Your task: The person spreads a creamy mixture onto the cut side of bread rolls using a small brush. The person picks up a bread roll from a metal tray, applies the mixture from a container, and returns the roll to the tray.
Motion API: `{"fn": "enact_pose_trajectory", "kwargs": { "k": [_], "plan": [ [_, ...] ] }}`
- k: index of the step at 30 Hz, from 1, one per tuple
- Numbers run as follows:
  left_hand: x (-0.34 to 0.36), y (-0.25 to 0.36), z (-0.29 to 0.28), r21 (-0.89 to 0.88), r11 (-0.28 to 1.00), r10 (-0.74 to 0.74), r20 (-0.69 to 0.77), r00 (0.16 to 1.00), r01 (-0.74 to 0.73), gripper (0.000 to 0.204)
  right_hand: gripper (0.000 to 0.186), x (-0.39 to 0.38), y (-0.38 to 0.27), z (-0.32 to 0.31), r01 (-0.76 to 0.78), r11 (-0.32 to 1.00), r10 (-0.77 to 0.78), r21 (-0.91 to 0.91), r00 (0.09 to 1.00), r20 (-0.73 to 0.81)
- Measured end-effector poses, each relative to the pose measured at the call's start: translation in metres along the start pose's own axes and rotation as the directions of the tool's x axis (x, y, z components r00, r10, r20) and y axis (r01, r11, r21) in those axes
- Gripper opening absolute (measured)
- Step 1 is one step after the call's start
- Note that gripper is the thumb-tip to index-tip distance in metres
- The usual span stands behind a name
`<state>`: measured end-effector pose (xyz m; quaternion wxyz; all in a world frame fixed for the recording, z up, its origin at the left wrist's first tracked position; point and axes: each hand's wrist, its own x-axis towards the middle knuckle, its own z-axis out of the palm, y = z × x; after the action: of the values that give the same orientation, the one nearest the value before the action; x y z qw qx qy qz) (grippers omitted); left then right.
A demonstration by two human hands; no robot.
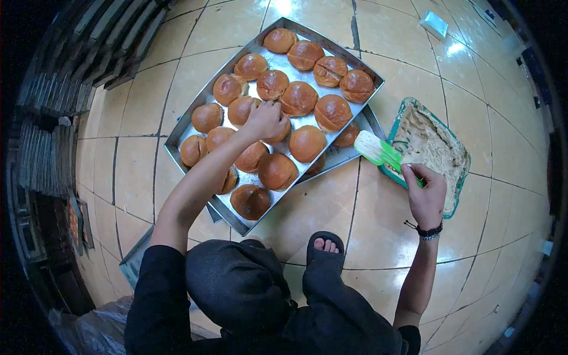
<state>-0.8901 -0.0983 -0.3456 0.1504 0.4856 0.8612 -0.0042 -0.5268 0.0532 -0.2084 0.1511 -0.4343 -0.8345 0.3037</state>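
Note:
Glossy brown buns (307,144) sit in loose rows on a metal baking tray (236,223), several with a slit across the top. Over the middle of the tray, my left hand (266,122) is closed, its curled fingers on a bun (241,110); the hand partly hides the buns beside it. My right hand (427,192) grips the green handle of a pastry brush (381,154), whose broad end is coated with pale cream. Below that brush and hand lies a green-rimmed tub (460,148) holding beige cream, smeared up its sides.
A second metal tray (370,124) with more buns shows beneath the first. Stacked dark trays (109,41) stand at the far left. Another tray edge (135,254) lies near my left leg. A small pale packet (434,25) rests on the tiled floor (384,236) at the far right.

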Motion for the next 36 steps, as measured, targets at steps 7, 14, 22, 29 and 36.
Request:
{"fn": "enact_pose_trajectory", "kwargs": {
  "k": [7, 14, 22, 29, 36],
  "plan": [
    [0.039, 0.026, -0.010, -0.158, 0.947, 0.279, -0.036, 0.960, -0.282, 0.044, 0.027, -0.005, 0.029, -0.017, -0.035, 0.999, 0.033, -0.013, 0.995, -0.090],
    [0.103, 0.107, -0.027, -0.068, 0.717, 0.686, 0.247, 0.685, -0.694, 0.097, 0.032, 0.030, 0.098, -0.049, -0.267, 0.746, 0.160, -0.611, 0.961, -0.224],
    [0.099, 0.135, -0.058, 0.038, 0.712, 0.670, 0.265, 0.694, -0.701, 0.097, 0.022, 0.055, 0.140, 0.005, -0.008, 0.637, 0.068, -0.771, 0.997, 0.046],
    [0.066, 0.086, -0.101, -0.746, 0.635, 0.429, 0.127, 0.895, -0.199, 0.073, 0.023, 0.051, 0.156, 0.033, -0.348, 0.821, 0.394, -0.452, 0.919, 0.008],
    [-0.020, 0.039, -0.094, -0.920, -0.222, 0.076, 0.313, 0.947, 0.322, 0.055, 0.037, 0.048, 0.195, 0.052, -0.446, 0.895, 0.445, 0.001, 0.893, -0.068]
  ]
}}
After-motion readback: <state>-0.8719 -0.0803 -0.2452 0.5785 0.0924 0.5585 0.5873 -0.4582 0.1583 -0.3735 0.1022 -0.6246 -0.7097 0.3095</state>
